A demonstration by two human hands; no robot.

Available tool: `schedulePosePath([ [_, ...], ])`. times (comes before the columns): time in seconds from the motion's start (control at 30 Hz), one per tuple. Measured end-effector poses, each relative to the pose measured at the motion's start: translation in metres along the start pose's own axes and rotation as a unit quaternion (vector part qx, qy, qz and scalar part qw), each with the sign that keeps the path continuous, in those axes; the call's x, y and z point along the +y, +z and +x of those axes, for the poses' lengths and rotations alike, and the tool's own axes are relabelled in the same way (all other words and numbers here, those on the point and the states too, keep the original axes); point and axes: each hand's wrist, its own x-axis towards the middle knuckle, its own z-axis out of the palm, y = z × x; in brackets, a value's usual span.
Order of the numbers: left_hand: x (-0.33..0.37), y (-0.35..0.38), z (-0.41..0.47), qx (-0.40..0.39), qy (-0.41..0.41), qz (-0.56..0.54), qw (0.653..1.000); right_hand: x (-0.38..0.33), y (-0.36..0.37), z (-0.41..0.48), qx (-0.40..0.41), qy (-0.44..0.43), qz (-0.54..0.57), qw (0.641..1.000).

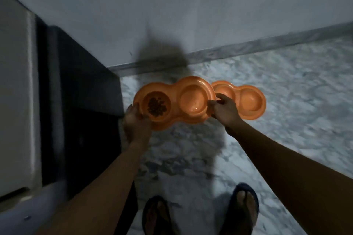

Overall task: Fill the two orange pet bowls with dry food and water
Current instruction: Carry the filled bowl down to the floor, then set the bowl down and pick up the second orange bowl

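Fingers gripping bowl, lengthwise left-right

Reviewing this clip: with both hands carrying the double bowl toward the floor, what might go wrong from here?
1. The held bowl has kibble in its left cup and what looks like water in the right; tilting it could spill either.
2. The right hand grips the end beside the second bowl on the floor, so setting down could bump or overlap it.
3. The left hand passes close to the dark cabinet.
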Motion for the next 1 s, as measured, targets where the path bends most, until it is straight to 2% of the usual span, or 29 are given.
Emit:
schedulePosePath([
  [0.1, -0.059, 0.043, 0.033, 0.003, -0.012, -0.021, 1.0, 0.045, 0.034, 0.062, -0.031, -0.001, -0.024, 0.999],
  [0.2, -0.094, 0.067, 0.062, -0.001, -0.01, 0.022, 1.0, 0.071, 0.059, 0.105, -0.045, -0.011, -0.055, 0.997],
  [0.3, -0.114, 0.079, 0.087, -0.021, 0.0, 0.092, 0.996, 0.084, 0.074, 0.133, -0.037, -0.03, -0.081, 0.996],
  [0.4, -0.117, 0.084, 0.096, -0.056, 0.001, 0.092, 0.994, 0.09, 0.08, 0.143, -0.015, -0.041, -0.1, 0.994],
  [0.5, -0.111, 0.091, 0.092, -0.061, -0.024, 0.099, 0.993, 0.092, 0.081, 0.14, 0.012, -0.065, -0.119, 0.991],
  [0.57, -0.102, 0.099, 0.08, -0.036, -0.029, 0.112, 0.993, 0.091, 0.079, 0.133, 0.019, -0.074, -0.121, 0.99],
  [0.67, -0.083, 0.118, 0.053, -0.003, 0.046, 0.105, 0.993, 0.089, 0.068, 0.123, 0.047, -0.109, -0.125, 0.985],
  [0.87, -0.016, 0.185, 0.009, -0.11, 0.174, 0.108, 0.973, 0.1, 0.0, 0.12, 0.156, -0.118, -0.126, 0.973],
  [0.93, 0.005, 0.214, -0.005, -0.144, 0.184, 0.104, 0.967, 0.114, -0.033, 0.125, 0.206, -0.106, -0.131, 0.964],
  [1.0, 0.02, 0.241, -0.01, -0.159, 0.181, 0.125, 0.963, 0.127, -0.061, 0.133, 0.265, -0.06, -0.137, 0.953],
])
